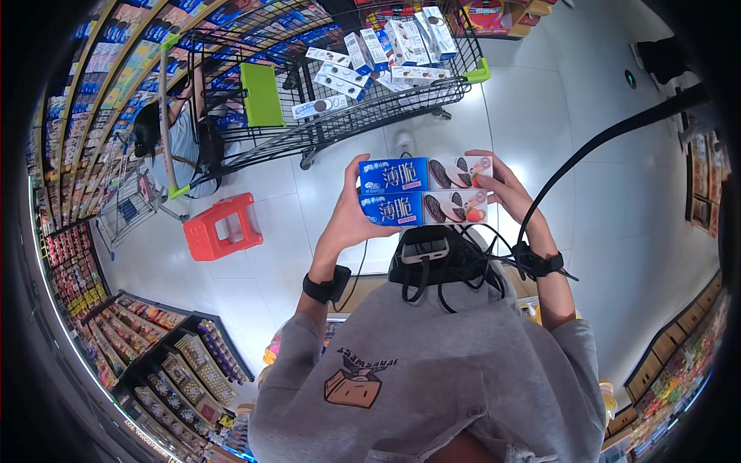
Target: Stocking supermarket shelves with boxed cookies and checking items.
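Two boxes up in front of me: the upper biscuit box (409,174), blue and pink, sits edge to edge with the matching lower biscuit box (409,208). My left grip (345,212) is clasped around their left ends, thumb under the bottom edge; my right grip (511,193) has the right end, thumb across the upper one's face! Beyond them, the black wire cart (478,71) carries a jumble of white-and-blue boxes (407,42). Over to the left, a red stool (199,235) on pale floor tiles (532,108), and a person (184,137) low beside the cart.
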A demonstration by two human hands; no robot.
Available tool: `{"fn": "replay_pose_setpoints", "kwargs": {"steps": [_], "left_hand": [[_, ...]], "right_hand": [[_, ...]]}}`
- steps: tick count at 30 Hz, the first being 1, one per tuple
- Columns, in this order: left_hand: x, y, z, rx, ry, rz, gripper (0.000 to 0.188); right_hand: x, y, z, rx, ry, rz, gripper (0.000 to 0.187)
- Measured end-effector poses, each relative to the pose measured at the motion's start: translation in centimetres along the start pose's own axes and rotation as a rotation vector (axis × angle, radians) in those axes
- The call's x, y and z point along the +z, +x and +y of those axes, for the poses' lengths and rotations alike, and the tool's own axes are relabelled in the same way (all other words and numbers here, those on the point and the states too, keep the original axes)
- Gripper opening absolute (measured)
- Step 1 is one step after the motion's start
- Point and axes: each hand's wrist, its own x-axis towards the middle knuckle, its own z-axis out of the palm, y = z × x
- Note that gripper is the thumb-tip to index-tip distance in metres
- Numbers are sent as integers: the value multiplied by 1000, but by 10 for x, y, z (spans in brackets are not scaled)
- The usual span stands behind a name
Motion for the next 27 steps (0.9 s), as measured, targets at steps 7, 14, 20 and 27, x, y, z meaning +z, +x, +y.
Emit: {"fn": "replay_pose_setpoints", "kwargs": {"steps": [7, 14, 20, 27], "left_hand": [[20, 16, 8, 55, 61, 86, 122], [29, 50, 11, -137, -403, 487, 56], [22, 74, -2, -240, -528, 469, 41], [18, 79, 10, -98, -432, 577, 34]], "right_hand": [[11, 24, 7, -283, -92, 385, 42], [20, 26, -16, -459, -224, 472, 40], [19, 26, -21, -497, -199, 435, 42], [23, 28, -23, -423, -22, 451, 43]]}}
